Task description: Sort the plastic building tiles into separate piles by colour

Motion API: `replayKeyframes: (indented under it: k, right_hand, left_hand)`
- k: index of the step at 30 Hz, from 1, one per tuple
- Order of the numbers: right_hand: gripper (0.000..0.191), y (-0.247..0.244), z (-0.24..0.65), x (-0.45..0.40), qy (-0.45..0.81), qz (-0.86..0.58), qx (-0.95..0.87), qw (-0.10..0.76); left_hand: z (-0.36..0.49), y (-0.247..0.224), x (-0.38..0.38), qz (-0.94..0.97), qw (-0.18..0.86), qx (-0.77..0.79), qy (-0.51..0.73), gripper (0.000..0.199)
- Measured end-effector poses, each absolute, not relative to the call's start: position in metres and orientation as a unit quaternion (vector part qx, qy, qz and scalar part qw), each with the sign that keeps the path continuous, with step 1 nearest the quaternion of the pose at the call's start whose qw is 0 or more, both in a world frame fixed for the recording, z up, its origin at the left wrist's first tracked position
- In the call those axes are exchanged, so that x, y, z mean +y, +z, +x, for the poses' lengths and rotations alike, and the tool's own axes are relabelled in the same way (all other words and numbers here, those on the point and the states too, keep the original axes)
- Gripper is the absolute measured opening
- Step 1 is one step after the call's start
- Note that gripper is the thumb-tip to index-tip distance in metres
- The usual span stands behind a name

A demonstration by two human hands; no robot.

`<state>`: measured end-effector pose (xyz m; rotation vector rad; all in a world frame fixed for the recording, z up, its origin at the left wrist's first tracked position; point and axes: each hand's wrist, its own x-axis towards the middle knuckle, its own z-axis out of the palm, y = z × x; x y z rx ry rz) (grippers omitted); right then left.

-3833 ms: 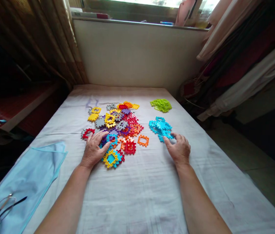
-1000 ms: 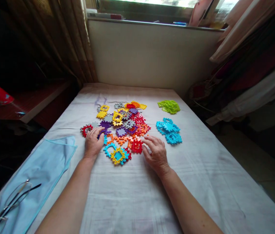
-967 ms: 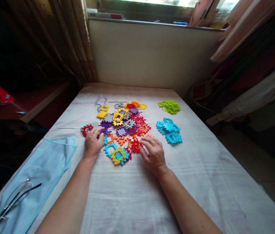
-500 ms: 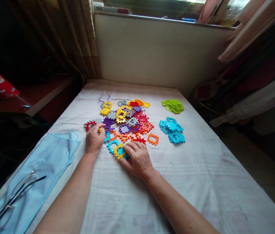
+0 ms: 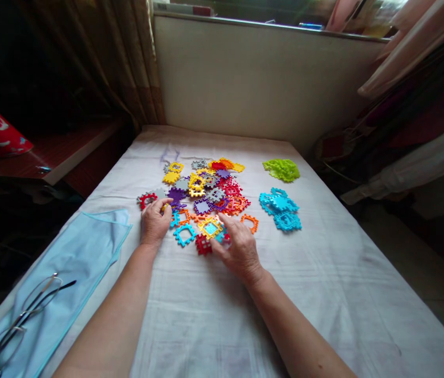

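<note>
A mixed pile of interlocking plastic toy pieces with toothed edges lies on the white sheet. My left hand [image 5: 155, 220] rests at the pile's left side, beside a red frame piece [image 5: 147, 199] and a purple piece [image 5: 175, 195]. Its fingers are curled, with a bit of yellow showing between thumb and fingertips. My right hand [image 5: 240, 244] grips a yellow square frame piece [image 5: 210, 228] at its right side, with blue showing through the frame. Just below that lies a dark red piece [image 5: 203, 244], and to the left a blue frame piece [image 5: 185, 235].
Right of the pile sit a heap of green pieces [image 5: 281, 170] and a stack of blue pieces [image 5: 280, 210]. An orange frame piece [image 5: 250, 223] lies beyond my right hand. At left, eyeglasses [image 5: 19, 329] rest on a light blue cloth [image 5: 84, 257].
My right hand has moved forward and slightly right with the yellow frame piece. A dark red piece now lies nearer me, below it. My left hand has hardly moved.
</note>
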<state>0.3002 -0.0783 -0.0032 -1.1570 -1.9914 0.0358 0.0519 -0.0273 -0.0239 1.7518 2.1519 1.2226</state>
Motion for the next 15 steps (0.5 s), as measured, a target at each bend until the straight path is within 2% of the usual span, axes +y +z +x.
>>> replayKeyframes:
  k: [3, 8, 15]
  right_hand:
    - [0.053, 0.001, 0.315, -0.068, -0.017, -0.492, -0.770, 0.406]
    - [0.052, -0.003, 0.335, -0.063, -0.014, -0.551, -0.763, 0.338]
    - [0.054, 0.016, 0.347, -0.059, -0.020, -0.539, -0.744, 0.394]
  left_hand:
    - [0.052, -0.023, -0.027, 0.582, 0.054, 0.707, 0.399, 0.033]
    - [0.051, -0.024, -0.027, 0.583, 0.053, 0.705, 0.401, 0.032]
    - [0.052, -0.023, -0.028, 0.583, 0.053, 0.707, 0.396, 0.032]
